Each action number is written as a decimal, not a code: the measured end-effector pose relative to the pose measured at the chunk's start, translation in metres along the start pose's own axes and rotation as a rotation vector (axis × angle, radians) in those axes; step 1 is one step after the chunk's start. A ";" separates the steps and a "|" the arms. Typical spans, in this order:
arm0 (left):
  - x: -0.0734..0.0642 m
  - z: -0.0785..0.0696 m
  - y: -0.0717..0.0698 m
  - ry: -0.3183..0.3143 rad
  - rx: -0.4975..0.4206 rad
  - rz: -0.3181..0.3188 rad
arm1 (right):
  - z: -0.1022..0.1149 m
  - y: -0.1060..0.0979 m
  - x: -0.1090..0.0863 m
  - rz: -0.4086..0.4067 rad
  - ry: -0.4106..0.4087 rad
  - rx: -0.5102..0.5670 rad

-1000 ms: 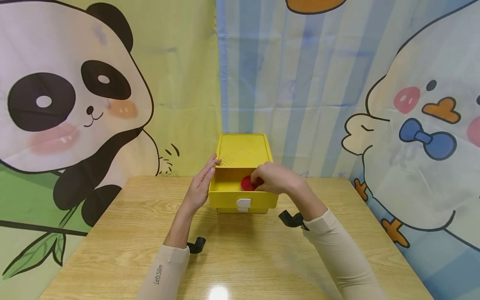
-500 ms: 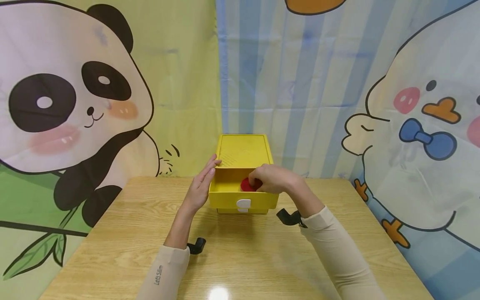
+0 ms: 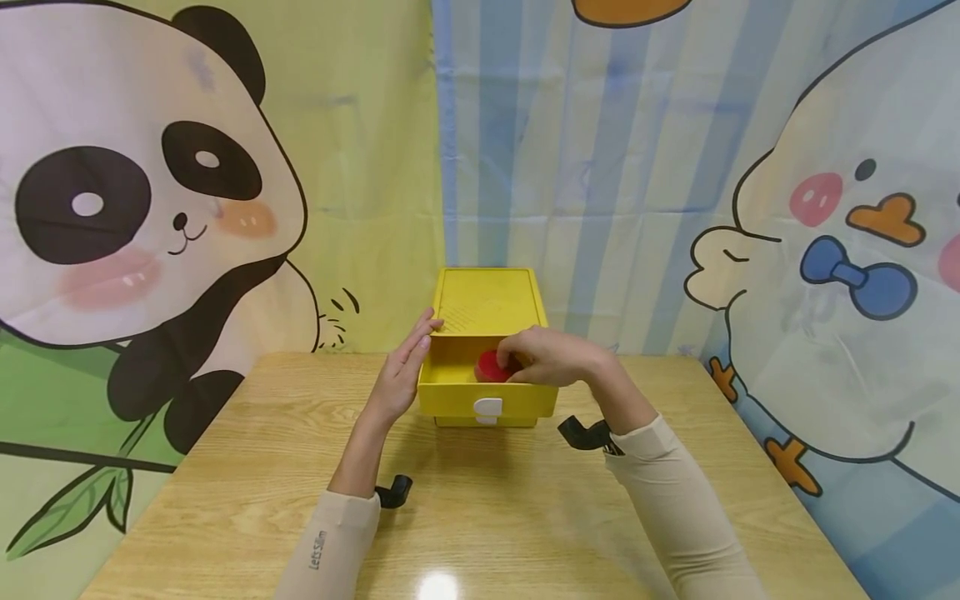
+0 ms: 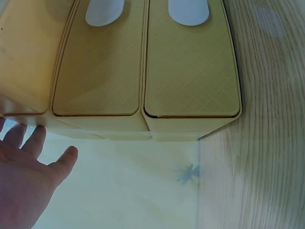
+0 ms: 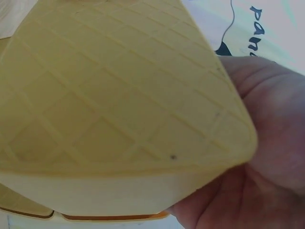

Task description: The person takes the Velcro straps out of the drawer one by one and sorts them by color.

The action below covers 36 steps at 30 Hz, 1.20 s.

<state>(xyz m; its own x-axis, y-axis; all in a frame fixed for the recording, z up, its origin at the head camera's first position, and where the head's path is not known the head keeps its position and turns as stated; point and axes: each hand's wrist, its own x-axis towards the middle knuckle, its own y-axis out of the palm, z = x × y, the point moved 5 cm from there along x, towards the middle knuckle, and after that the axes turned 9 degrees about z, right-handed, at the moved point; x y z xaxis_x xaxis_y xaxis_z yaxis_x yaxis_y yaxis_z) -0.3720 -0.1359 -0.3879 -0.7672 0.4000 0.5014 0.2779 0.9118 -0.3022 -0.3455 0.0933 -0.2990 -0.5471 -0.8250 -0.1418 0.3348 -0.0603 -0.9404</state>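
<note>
A yellow drawer cabinet (image 3: pixel 491 302) stands near the back of the table, its top drawer (image 3: pixel 444 400) pulled out. Inside that drawer, towards the right, is a round red thing (image 3: pixel 489 367) with a flat top. My right hand (image 3: pixel 551 357) reaches over the drawer's right side, and its fingers grip the red thing, covering part of it. In the right wrist view the drawer front (image 5: pixel 119 95) hides the fingertips. With fingers straight, my left hand (image 3: pixel 397 379) rests against the cabinet's left side. The left wrist view shows lower drawers (image 4: pixel 190 71) closed, with white handles (image 4: pixel 188 10).
The cabinet stands on a wooden table (image 3: pixel 480 508). Cloth printed with a panda (image 3: pixel 247 308) and a white bird (image 3: pixel 810 350) hangs behind and beside the table. A black wrist mount (image 3: pixel 583 433) sticks out from the right sleeve, another mount (image 3: pixel 394 492) from the left.
Inside the drawer, the red thing has shifted slightly left, along with the fingers of my right hand. My left hand and the cabinet have stayed put.
</note>
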 end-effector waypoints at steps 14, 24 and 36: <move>-0.002 -0.001 0.000 0.008 0.002 0.001 | -0.001 -0.003 -0.012 -0.031 -0.133 0.358; -0.002 -0.002 0.001 0.009 -0.012 0.005 | -0.006 -0.007 -0.029 -0.363 -0.148 0.410; -0.001 -0.001 0.001 0.017 -0.016 0.009 | -0.020 0.012 -0.053 -0.710 -0.094 0.432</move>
<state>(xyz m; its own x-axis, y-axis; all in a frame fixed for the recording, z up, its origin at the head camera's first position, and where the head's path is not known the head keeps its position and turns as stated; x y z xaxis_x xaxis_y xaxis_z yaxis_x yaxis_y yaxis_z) -0.3705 -0.1352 -0.3883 -0.7550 0.4094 0.5123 0.2939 0.9096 -0.2938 -0.3277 0.1476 -0.3086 -0.6791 -0.5518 0.4841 0.2099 -0.7779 -0.5923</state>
